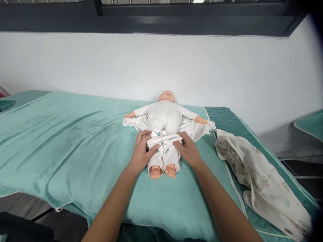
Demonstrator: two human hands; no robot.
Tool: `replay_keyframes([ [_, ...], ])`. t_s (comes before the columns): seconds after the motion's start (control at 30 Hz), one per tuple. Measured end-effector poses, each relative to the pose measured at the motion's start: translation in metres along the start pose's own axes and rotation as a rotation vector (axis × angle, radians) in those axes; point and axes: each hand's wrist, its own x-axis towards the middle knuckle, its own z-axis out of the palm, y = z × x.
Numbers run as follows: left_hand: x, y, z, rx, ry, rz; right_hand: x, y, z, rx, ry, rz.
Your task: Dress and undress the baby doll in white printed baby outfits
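A baby doll (165, 116) with a white cloth body lies on its back, its head toward the wall and its feet toward me. White printed baby pants (171, 154) cover its lower legs, and both feet stick out of the leg openings. The waistband is bunched around the thighs. On its left side my left hand (142, 149) pinches the waistband between thumb and fingers. My right hand (186, 149) grips the opposite side of the same waistband. Spread flat beneath the doll's back and arms is a white printed baby top (193, 129).
A green cover (83, 144) lies over the bed. On the right, a crumpled cream printed cloth (267, 185) rests on a darker green quilted pad (224, 117). Behind stands a white wall (113, 64), with a dark metal bed frame (176, 20) overhead.
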Motion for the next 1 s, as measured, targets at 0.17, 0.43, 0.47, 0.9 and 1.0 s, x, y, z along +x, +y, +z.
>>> replay_keyframes([
  [0.17,0.030,-0.011,0.008,0.029,0.045,0.068,0.000,0.002,-0.001,0.124,-0.030,-0.113],
  [0.43,0.045,-0.020,0.015,0.051,0.110,0.123,0.005,0.007,0.003,0.100,0.013,-0.123],
  [0.47,0.042,-0.019,0.014,0.045,0.110,0.110,0.005,0.007,0.003,0.104,0.009,-0.117],
  [0.9,-0.004,0.001,-0.001,0.009,0.054,0.008,0.004,0.005,0.003,0.054,0.059,-0.116],
  [1.0,-0.019,0.000,-0.004,-0.019,0.003,0.011,0.003,0.004,0.002,0.027,0.076,-0.141],
])
